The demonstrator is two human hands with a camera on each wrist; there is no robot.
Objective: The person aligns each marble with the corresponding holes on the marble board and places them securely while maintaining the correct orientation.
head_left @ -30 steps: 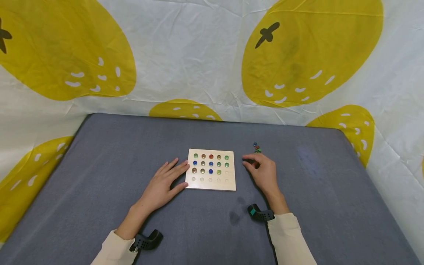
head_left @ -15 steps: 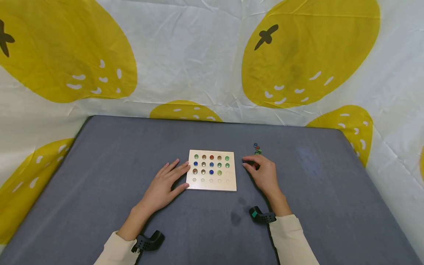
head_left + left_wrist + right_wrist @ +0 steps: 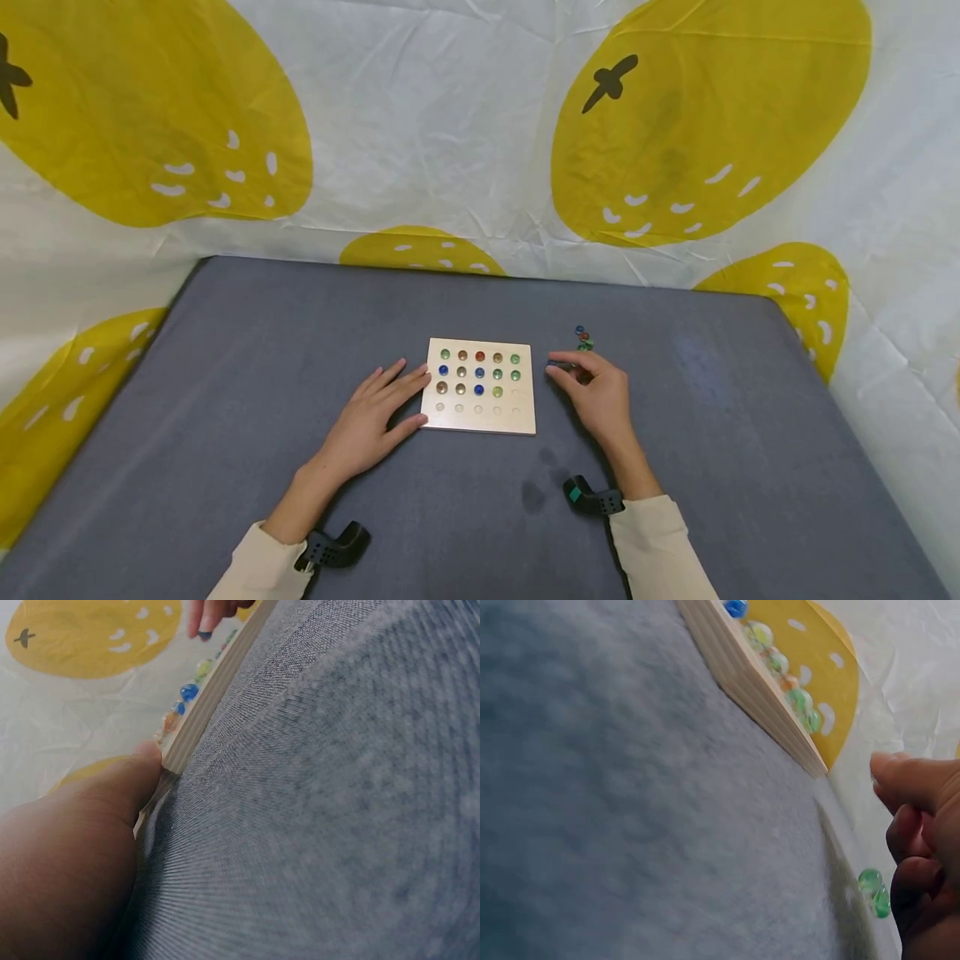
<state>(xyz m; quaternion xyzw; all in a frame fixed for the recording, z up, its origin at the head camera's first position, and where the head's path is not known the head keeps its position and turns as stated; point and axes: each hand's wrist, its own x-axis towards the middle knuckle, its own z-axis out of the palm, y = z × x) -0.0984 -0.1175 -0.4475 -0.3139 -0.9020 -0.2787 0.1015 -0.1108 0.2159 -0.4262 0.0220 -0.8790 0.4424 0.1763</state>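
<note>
A pale wooden board (image 3: pixel 477 424) lies on the grey cloth, its three far rows holding glass marbles in several colours. The near row of hollows and the right-hand hollow of the third row are bare. My left hand (image 3: pixel 367 421) rests flat with fingers spread, fingertips and thumb at the board's left edge. Between thumb and forefinger, my right hand (image 3: pixel 602 396) pinches a dark blue marble (image 3: pixel 205 635), just off the board's right side. In the right wrist view the curled fingers (image 3: pixel 922 776) hide that marble.
Several loose marbles (image 3: pixel 584 337), blue, red and green, lie beyond the right hand; two green marbles (image 3: pixel 870 881) show beside it in the right wrist view. A white curtain (image 3: pixel 427 125) with yellow fruit prints hangs behind the table (image 3: pixel 300 308).
The right hand stays beside the board, its fingertips turned slightly so that the blue marble shows more. The left hand keeps its place on the board's edge.
</note>
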